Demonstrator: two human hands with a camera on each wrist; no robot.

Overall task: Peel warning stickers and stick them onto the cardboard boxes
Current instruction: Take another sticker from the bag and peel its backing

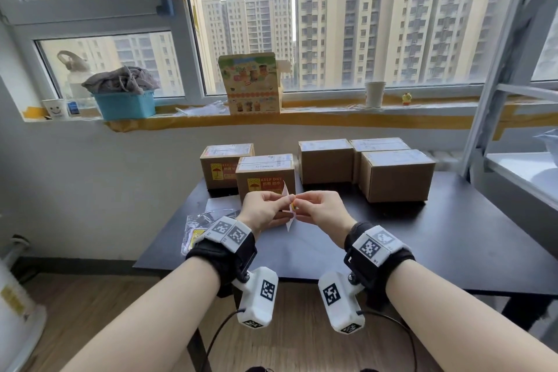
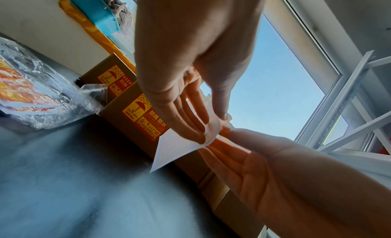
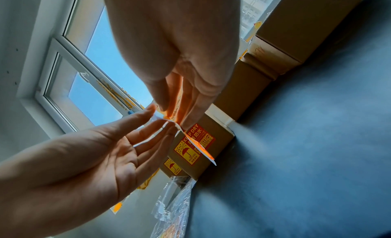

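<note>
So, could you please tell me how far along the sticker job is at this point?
Done: two boxes on the left, the rear box and the front box, already carry KEEP DRY stickers. In hand: the left hand and right hand pinch a sticker sheet, peeling it. Left: three plain boxes on the right show no sticker on the sides in view; more stickers lie in the plastic bag.

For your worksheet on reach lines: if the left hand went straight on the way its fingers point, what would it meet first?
Probably the right hand, whose fingertips already meet the left hand at the sticker. Depth is unclear.
</note>
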